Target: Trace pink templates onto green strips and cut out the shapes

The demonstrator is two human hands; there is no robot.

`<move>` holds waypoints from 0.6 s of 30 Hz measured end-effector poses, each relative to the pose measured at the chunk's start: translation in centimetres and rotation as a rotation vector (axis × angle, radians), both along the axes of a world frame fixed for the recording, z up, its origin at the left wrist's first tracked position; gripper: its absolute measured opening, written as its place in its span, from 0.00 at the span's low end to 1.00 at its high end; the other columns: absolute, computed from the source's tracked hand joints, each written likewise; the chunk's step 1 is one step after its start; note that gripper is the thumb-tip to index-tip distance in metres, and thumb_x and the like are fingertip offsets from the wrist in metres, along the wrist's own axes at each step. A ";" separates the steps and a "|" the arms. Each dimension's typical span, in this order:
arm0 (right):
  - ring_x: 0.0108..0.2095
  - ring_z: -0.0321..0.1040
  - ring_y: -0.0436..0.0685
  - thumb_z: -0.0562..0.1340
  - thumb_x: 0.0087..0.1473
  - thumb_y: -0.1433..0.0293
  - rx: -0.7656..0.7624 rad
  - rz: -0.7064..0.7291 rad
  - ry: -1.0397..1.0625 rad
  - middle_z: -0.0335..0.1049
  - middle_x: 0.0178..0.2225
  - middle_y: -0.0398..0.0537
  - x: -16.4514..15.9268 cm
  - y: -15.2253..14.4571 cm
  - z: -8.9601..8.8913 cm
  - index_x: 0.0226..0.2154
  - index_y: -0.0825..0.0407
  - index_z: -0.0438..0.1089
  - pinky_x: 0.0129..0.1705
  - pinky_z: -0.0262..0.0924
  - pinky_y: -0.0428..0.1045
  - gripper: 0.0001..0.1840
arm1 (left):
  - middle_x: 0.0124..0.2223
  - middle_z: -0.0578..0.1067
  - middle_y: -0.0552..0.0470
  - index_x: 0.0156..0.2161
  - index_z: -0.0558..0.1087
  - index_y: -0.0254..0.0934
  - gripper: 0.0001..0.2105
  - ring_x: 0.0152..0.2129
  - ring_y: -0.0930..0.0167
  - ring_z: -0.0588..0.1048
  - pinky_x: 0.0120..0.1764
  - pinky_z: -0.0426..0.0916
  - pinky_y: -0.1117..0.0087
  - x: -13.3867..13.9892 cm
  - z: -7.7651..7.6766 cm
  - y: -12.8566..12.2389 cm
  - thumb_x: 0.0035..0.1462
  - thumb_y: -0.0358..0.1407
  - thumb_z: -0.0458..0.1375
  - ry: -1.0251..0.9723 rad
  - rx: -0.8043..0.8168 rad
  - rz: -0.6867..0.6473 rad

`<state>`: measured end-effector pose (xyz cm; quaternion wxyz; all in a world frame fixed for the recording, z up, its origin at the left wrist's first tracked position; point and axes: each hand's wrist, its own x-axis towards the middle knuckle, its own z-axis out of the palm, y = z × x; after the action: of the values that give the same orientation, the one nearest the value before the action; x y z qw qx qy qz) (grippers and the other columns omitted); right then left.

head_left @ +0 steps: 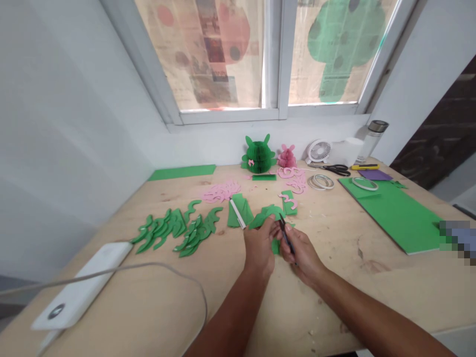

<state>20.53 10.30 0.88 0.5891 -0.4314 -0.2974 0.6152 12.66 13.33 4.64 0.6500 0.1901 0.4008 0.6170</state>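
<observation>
The head camera looks forward and down from close above the table toward the window.

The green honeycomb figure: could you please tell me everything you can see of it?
The green honeycomb figure looks made of paper: a rounded, finely pleated body with two ear-like pieces pointing up, lobes at its sides and a small pink bow low on its front. It stands upright on the table near the wall, beside a smaller pink figure. Neither the left hand nor the right hand touches it.
</observation>
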 end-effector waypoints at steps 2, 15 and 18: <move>0.11 0.41 0.42 0.64 0.45 0.47 -0.003 -0.001 -0.011 0.53 0.12 0.33 0.0 0.0 0.1 0.25 0.54 0.66 0.14 0.32 0.43 0.25 | 0.22 0.74 0.53 0.22 0.69 0.33 0.09 0.20 0.72 0.74 0.26 0.68 0.72 0.0 0.0 0.0 0.33 0.30 0.66 0.000 0.003 0.002; 0.11 0.41 0.42 0.64 0.46 0.47 0.013 -0.005 -0.037 0.53 0.11 0.33 -0.1 -0.1 0.2 0.24 0.54 0.64 0.14 0.33 0.43 0.26 | 0.20 0.72 0.55 0.23 0.70 0.33 0.10 0.18 0.73 0.73 0.25 0.67 0.73 0.1 -0.3 0.1 0.34 0.31 0.67 -0.020 0.018 0.002; 0.11 0.41 0.42 0.64 0.45 0.47 0.013 -0.008 -0.036 0.53 0.11 0.33 -0.1 0.0 0.2 0.24 0.54 0.64 0.14 0.32 0.43 0.26 | 0.20 0.72 0.55 0.22 0.69 0.33 0.10 0.18 0.73 0.73 0.25 0.66 0.73 0.1 -0.2 0.1 0.34 0.30 0.67 -0.018 0.024 0.004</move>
<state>20.42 10.26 1.07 0.5887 -0.4397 -0.3101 0.6033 12.77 13.40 4.40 0.6500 0.1916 0.3878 0.6248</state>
